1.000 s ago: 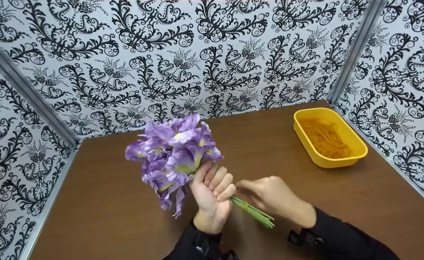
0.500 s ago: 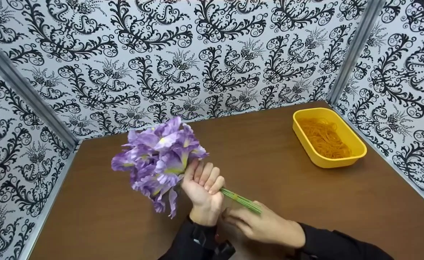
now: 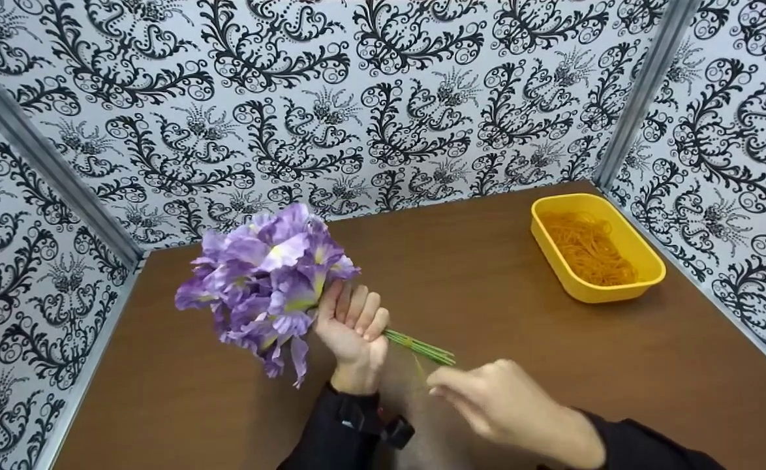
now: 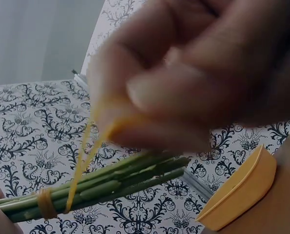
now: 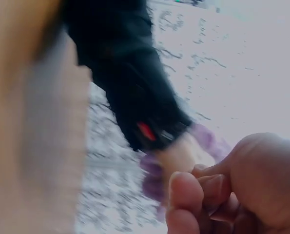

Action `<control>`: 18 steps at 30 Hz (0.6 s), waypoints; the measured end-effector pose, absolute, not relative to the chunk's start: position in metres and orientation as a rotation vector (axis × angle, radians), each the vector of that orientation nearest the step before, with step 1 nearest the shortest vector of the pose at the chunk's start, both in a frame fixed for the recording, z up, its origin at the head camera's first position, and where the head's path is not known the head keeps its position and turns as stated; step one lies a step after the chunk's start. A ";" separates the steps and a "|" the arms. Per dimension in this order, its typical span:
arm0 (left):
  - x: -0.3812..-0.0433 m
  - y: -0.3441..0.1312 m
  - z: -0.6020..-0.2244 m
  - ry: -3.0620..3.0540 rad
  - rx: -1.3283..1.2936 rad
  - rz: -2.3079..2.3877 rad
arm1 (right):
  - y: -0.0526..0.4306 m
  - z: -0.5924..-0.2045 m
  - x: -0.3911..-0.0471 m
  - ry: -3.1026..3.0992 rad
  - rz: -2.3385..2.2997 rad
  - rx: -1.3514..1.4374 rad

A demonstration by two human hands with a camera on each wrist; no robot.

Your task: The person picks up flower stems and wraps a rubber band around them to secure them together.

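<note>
left of centre, i see the left hand (image 3: 353,336) wrapped closed round purple flowers (image 3: 262,277) by their stems (image 3: 430,351). near right, the right hand (image 3: 513,405) pinches a taut yellow band (image 4: 75,183).

Purple flowers (image 3: 256,281), green stems (image 3: 428,352), yellow tub (image 3: 569,277), black-scrolled white wall (image 3: 357,98)

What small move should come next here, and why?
Probably slip the stretched rubber band over the free ends of the stems: the right hand holds its loop taut, and the left hand grips below the purple flowers, leaving those ends sticking out.
</note>
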State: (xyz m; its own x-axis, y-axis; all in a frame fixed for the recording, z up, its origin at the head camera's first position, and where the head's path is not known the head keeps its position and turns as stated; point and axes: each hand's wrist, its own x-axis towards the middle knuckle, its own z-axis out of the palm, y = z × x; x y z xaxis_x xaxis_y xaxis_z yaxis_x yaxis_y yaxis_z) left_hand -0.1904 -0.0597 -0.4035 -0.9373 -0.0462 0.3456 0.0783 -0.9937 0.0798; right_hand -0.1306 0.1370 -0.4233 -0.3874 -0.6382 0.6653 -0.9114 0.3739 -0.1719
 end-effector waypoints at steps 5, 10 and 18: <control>-0.188 -0.055 -0.404 -0.212 -0.696 -3.049 | 0.155 -0.401 -0.139 -2.082 0.807 1.277; -0.184 -0.048 -0.405 -0.274 -0.777 -3.115 | 0.166 -0.392 -0.148 -2.096 0.765 1.210; -0.174 -0.035 -0.409 -0.339 -0.806 -3.179 | 0.169 -0.404 -0.184 -2.112 0.741 1.141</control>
